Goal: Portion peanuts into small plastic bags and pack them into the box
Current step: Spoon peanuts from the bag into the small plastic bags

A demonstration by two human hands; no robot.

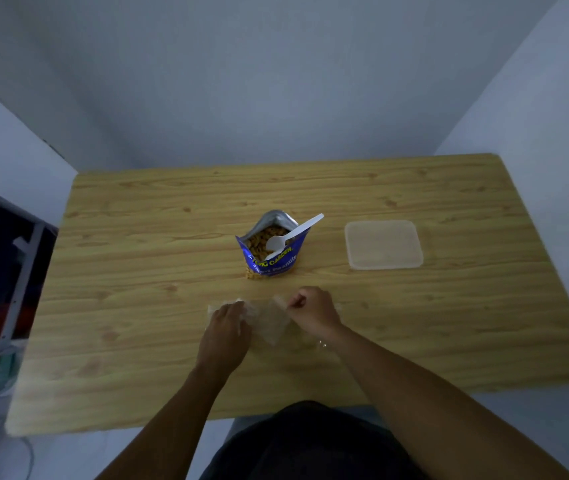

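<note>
1. The left hand (226,327) lies palm-down on the small plastic bags (269,323) at the near middle of the desk (137,237). Its fingers (238,308) are nearly straight and press the clear film flat.
2. The right hand (312,311) is just beside it, with its fingers (297,301) curled in and pinching the upper edge of one bag.
3. The peanut bag (271,251) stands open behind the hands, with peanuts showing inside.
4. A white spoon (293,235) rests in its mouth, handle pointing up and to the right.
5. The translucent box (384,244) sits to the right of the peanut bag, apart from it. Whether a lid covers it cannot be told.
</note>
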